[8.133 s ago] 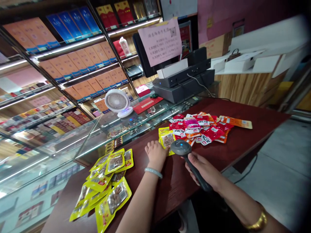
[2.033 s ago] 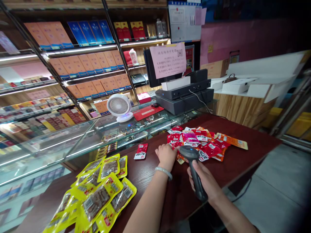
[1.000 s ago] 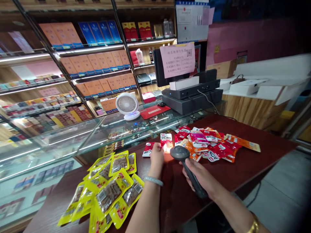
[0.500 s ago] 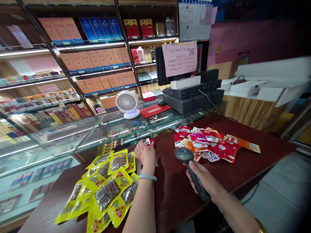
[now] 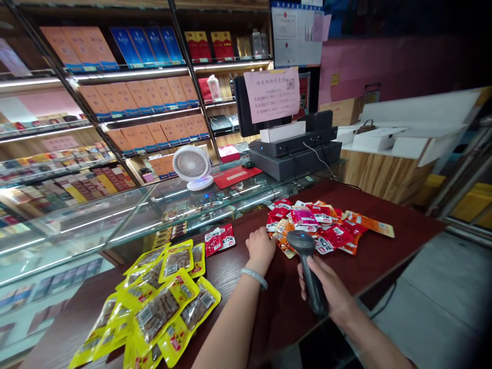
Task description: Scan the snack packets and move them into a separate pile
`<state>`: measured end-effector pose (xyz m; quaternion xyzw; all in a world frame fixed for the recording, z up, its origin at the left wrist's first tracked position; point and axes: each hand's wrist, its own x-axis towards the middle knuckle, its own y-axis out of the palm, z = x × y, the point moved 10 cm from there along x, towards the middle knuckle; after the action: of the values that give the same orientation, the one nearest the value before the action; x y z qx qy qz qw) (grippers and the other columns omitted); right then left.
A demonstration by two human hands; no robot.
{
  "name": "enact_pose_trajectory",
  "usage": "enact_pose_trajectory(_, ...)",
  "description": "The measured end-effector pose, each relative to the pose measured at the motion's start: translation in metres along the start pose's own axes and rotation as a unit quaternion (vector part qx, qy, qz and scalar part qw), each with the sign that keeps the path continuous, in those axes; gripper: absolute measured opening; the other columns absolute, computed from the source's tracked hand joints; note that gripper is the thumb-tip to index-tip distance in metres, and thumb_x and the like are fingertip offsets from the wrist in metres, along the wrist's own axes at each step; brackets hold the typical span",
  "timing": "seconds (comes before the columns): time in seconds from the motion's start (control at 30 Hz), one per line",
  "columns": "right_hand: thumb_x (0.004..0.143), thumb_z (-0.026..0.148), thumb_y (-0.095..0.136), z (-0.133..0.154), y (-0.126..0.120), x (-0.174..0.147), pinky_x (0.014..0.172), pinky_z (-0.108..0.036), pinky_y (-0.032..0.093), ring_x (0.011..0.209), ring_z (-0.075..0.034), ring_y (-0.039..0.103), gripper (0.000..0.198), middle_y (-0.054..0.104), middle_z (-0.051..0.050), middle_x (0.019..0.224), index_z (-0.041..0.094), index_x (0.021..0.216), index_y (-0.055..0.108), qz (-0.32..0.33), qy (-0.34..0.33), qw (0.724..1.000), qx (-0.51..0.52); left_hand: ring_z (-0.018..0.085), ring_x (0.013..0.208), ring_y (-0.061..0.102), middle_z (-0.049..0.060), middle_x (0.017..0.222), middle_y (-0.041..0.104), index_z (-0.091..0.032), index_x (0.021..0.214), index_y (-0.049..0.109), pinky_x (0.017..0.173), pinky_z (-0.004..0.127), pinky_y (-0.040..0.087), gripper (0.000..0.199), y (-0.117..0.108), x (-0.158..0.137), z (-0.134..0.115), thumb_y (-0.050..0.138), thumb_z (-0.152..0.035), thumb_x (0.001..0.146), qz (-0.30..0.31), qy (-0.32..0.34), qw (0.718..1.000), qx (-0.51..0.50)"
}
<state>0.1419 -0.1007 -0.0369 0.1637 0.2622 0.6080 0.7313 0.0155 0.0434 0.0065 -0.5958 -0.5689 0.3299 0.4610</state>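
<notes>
My right hand (image 5: pixel 326 287) is wrapped round a dark handheld barcode scanner (image 5: pixel 307 266), its head toward the small snack packets. My left hand (image 5: pixel 261 247), with a pale bangle at the wrist, is at the left edge of a heap of red, orange and pink snack packets (image 5: pixel 338 236). Its thumb reaches toward the heap, apart from the other fingers, which are bent and partly hidden; nothing shows in it. Farther left, a couple of red packets (image 5: pixel 220 240) lie on the brown table. Yellow snack bags (image 5: pixel 165 312) with clear windows are piled at the near left.
Behind the brown table (image 5: pixel 238 287) runs a glass display counter (image 5: pixel 134 215). On it stand a white fan (image 5: pixel 192 166), a red mat (image 5: pixel 236 176) and a monitor (image 5: pixel 241 113) with a pink notice. Boxes fill the shelves behind. The table's right edge drops to a tiled floor.
My left hand has moved right, from beside the yellow bags to the heap, leaving red packets on the table. The scanner stays in my right hand, slightly more upright. The view has shifted slightly.
</notes>
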Motion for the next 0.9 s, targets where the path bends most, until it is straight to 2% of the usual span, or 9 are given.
enact_pose_trajectory(0.1, 0.080, 0.050, 0.072, -0.001, 0.006, -0.002, 0.050, -0.028, 0.056, 0.054, -0.011, 0.055, 0.034, 0.059, 0.003, 0.073, 0.021, 0.090, 0.060, 0.016, -0.003, 1.000, 0.025, 0.031, 0.111, 0.057, 0.016, 0.114, 0.066, -0.018, 0.114, 0.062, 0.090, 0.041, 0.040, 0.040, 0.000, 0.010, 0.004, 0.051, -0.047, 0.090, -0.015, -0.031, 0.999, 0.016)
enact_pose_trajectory(0.23, 0.080, 0.054, 0.070, -0.005, 0.014, -0.002, 0.054, -0.030, 0.058, 0.053, -0.010, 0.053, 0.036, 0.057, 0.003, 0.072, 0.020, 0.086, 0.059, 0.027, -0.006, 0.999, 0.032, 0.033, 0.113, 0.057, 0.019, 0.115, 0.066, -0.016, 0.109, 0.065, 0.091, 0.044, 0.041, 0.042, 0.007, 0.031, 0.010, 0.045, -0.049, 0.092, 0.005, -0.065, 0.998, 0.015)
enact_pose_trajectory(0.37, 0.084, 0.055, 0.065, -0.008, 0.020, 0.000, 0.049, -0.030, 0.057, 0.048, -0.008, 0.051, 0.035, 0.056, 0.005, 0.072, 0.022, 0.090, 0.057, 0.041, -0.006, 0.999, 0.035, 0.036, 0.116, 0.055, 0.023, 0.118, 0.063, -0.011, 0.113, 0.063, 0.094, 0.046, 0.040, 0.059, 0.005, 0.048, 0.008, 0.053, -0.061, 0.083, -0.012, -0.070, 0.997, 0.033)
enact_pose_trajectory(0.47, 0.085, 0.054, 0.063, -0.009, 0.020, 0.001, 0.047, -0.028, 0.056, 0.045, -0.007, 0.050, 0.034, 0.055, 0.006, 0.072, 0.022, 0.091, 0.057, 0.049, -0.009, 0.998, 0.033, 0.036, 0.119, 0.053, 0.023, 0.122, 0.061, -0.011, 0.115, 0.061, 0.095, 0.046, 0.040, 0.064, 0.006, 0.052, 0.007, 0.060, -0.063, 0.077, 0.005, -0.063, 0.997, 0.045)
enact_pose_trajectory(0.67, 0.085, 0.057, 0.061, -0.009, 0.021, 0.000, 0.049, -0.028, 0.055, 0.048, -0.010, 0.057, 0.036, 0.059, 0.005, 0.074, 0.022, 0.092, 0.057, 0.060, -0.012, 0.998, 0.015, 0.037, 0.122, 0.051, 0.023, 0.125, 0.059, -0.013, 0.114, 0.057, 0.095, 0.045, 0.041, 0.066, -0.006, 0.040, 0.024, 0.067, -0.062, 0.070, 0.022, -0.080, 0.995, 0.054)
enact_pose_trajectory(0.77, 0.088, 0.057, 0.058, -0.006, 0.028, -0.004, 0.052, -0.029, 0.055, 0.047, -0.010, 0.058, 0.036, 0.059, 0.005, 0.072, 0.021, 0.089, 0.055, 0.083, -0.022, 0.996, -0.008, 0.034, 0.115, 0.058, 0.022, 0.117, 0.064, -0.013, 0.113, 0.053, 0.089, 0.039, 0.043, 0.056, -0.013, 0.028, 0.037, 0.070, -0.049, 0.074, 0.015, -0.077, 0.996, 0.033)
enact_pose_trajectory(0.83, 0.088, 0.057, 0.058, -0.006, 0.033, -0.005, 0.045, -0.024, 0.051, 0.042, -0.008, 0.053, 0.036, 0.056, 0.007, 0.066, 0.021, 0.087, 0.053, 0.091, -0.023, 0.995, -0.021, 0.029, 0.106, 0.064, 0.019, 0.111, 0.067, -0.015, 0.115, 0.049, 0.084, 0.034, 0.043, 0.050, -0.014, 0.018, 0.047, 0.070, -0.038, 0.077, 0.026, -0.073, 0.997, -0.011)
enact_pose_trajectory(0.9, 0.087, 0.058, 0.058, -0.009, 0.037, -0.004, 0.035, -0.018, 0.040, 0.036, -0.005, 0.045, 0.038, 0.051, 0.008, 0.061, 0.022, 0.083, 0.049, 0.092, -0.014, 0.995, -0.024, 0.026, 0.101, 0.066, 0.016, 0.110, 0.068, -0.017, 0.117, 0.047, 0.080, 0.031, 0.043, 0.048, -0.016, 0.009, 0.057, 0.069, -0.032, 0.078, 0.031, -0.071, 0.995, -0.061)
